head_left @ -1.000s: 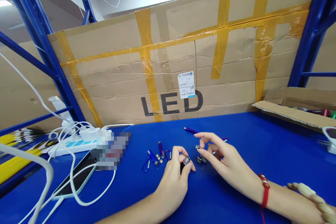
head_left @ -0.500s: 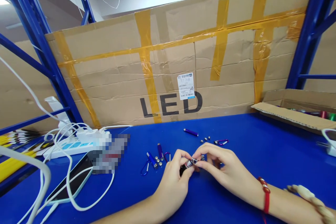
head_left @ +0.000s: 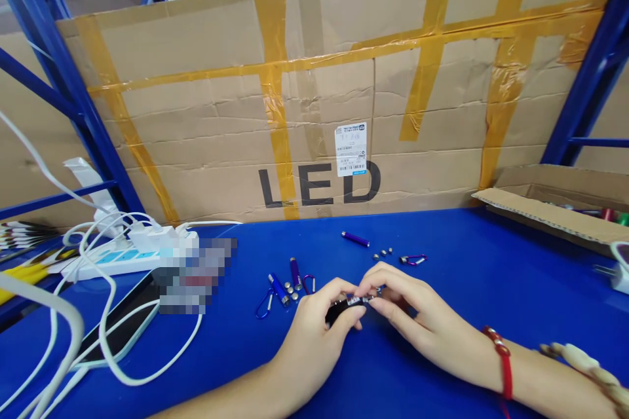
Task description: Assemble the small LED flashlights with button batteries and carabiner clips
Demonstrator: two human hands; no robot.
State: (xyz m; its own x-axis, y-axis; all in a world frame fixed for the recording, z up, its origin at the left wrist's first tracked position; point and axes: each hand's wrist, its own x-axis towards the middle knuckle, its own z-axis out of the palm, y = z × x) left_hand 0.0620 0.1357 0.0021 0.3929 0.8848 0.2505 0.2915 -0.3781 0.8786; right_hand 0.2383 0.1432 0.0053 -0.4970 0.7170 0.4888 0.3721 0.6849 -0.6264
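My left hand is closed round a small black mini flashlight with a printed label, held lengthwise above the blue table. The fingertips of my right hand pinch the metal end of that tube, partly hidden behind the fingers. Left of my hands lie a blue mini flashlight tube with a blue carabiner clip, a purple tube and several button cells. Further back rest another purple tube, more button cells and a cap with a purple carabiner.
A phone, white cables and a white power strip crowd the left side. At the back stands a taped cardboard sheet marked LED. An open cardboard box sits at the right, near a white plug.
The black flashlight is turned closer to level between my hands, which stay together at its end. The camera view has tipped down and come a little closer; the loose parts keep their places.
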